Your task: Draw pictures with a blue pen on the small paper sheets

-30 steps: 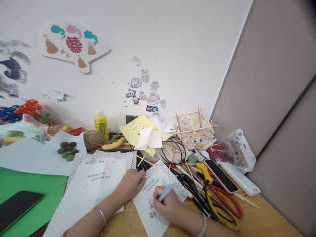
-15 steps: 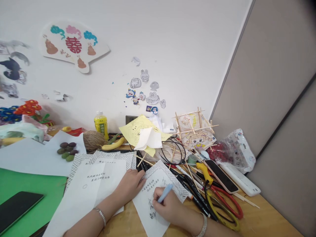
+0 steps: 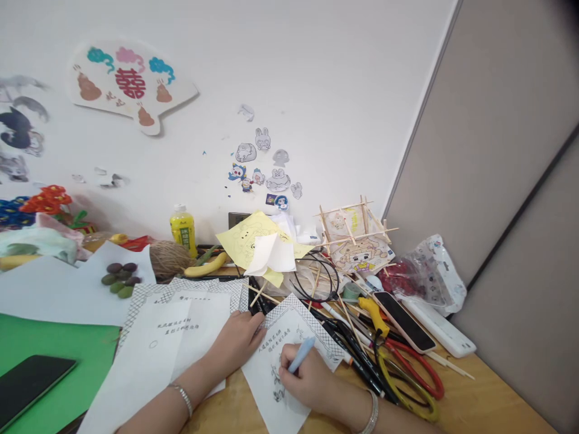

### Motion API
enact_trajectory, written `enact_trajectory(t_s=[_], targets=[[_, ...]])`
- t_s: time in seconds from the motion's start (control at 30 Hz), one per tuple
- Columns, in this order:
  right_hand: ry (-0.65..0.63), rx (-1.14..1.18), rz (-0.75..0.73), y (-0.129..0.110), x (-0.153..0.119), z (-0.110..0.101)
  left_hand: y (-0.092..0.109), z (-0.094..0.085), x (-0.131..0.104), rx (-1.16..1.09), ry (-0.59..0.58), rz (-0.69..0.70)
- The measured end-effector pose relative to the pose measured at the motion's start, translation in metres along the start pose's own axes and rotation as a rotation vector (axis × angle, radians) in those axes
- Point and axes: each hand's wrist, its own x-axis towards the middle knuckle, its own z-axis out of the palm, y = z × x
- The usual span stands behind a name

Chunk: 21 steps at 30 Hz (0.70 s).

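A light blue pen (image 3: 302, 354) is held in my right hand (image 3: 304, 375), its tip end hidden behind the fingers. Beneath that hand lies a white sheet (image 3: 275, 395) with a patterned border, handwriting and a dark plant drawing. My left hand (image 3: 242, 337) rests palm down, its fingertips at the sheet's left edge and its fingers loosely spread. Under my left forearm are other written sheets (image 3: 167, 361), one on top of a sheet with a crosshatched border.
Pens, sticks, scissors (image 3: 407, 386) and a phone (image 3: 404, 321) crowd the right side. Behind are yellow paper (image 3: 239, 238), a stick frame (image 3: 350, 238), a banana (image 3: 207, 266) and a yellow bottle (image 3: 183, 232). A black tablet (image 3: 31, 386) lies on green (image 3: 90, 349) at left.
The whole view has shifted slightly, with things appearing a little further left. Both hands keep nearly the same places, and the pen is still in my right hand.
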Motion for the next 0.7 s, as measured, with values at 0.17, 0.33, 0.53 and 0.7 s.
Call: enact_trajectory(t_s=[0.17,0.33,0.53,0.7], targets=[[0.000,0.011,-0.001,-0.0033,-0.0010,-0.0010,0.0010,-0.0016,0.0002,0.005,-0.012,-0.005],[0.020,0.003,-0.018,-0.0028,-0.0014,0.0004,0.0002,0.0002,-0.0011,-0.002,0.002,0.001],[0.039,0.006,-0.023,0.0012,0.0002,0.0019,-0.0005,0.0014,-0.0005,0.009,-0.004,-0.003],[0.048,0.001,-0.027,0.0057,0.0003,0.0043,-0.0002,0.0015,0.0001,0.000,-0.010,-0.004]])
